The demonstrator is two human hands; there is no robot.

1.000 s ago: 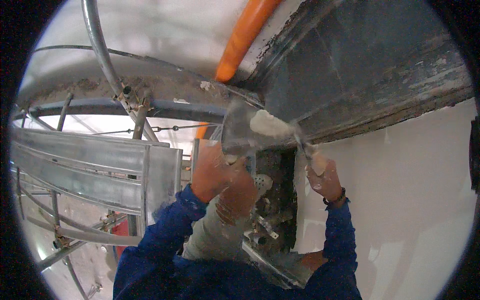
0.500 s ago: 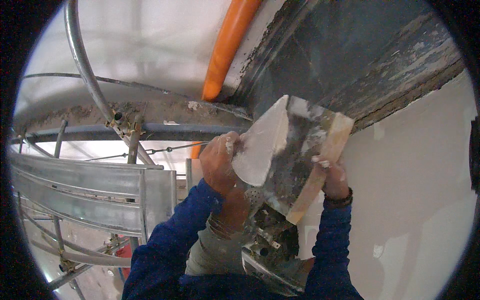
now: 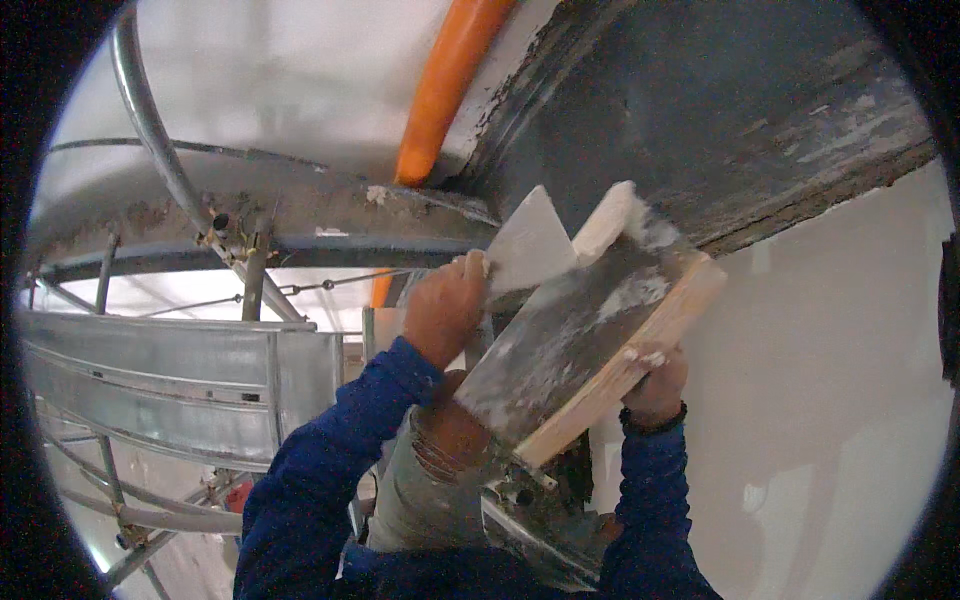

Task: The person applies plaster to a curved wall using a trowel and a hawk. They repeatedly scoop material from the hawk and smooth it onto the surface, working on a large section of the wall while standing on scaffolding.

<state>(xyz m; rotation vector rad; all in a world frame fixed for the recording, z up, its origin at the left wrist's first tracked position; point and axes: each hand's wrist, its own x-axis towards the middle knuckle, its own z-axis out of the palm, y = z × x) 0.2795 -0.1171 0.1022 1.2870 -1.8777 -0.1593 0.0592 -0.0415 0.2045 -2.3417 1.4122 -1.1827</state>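
My left hand (image 3: 443, 308) is closed around a putty knife, its handle hidden in the fist. The pale, plaster-smeared blade of the putty knife (image 3: 528, 245) points up and away, touching or just over the far left edge of a wide plastering blade. That wide plastering blade (image 3: 570, 345) is a grey metal sheet with white smears and a wooden bar along its right side. My right hand (image 3: 657, 385) grips the wooden bar, with white paste on its fingers. A thick strip of white plaster (image 3: 606, 222) sits on the sheet's far edge.
Metal scaffolding with a silvery deck (image 3: 150, 375) and a bent-looking tube (image 3: 150, 110) stands at left. An orange pipe (image 3: 440, 100) hangs ahead. A dark grey surface (image 3: 700, 110) spans the upper right, above a pale wall (image 3: 820, 380). A trousered knee (image 3: 425, 490) is below my hands.
The putty knife has shifted off the middle of the sheet to its far left edge. More of the grey sheet shows, and white plaster now stands along its far edge.
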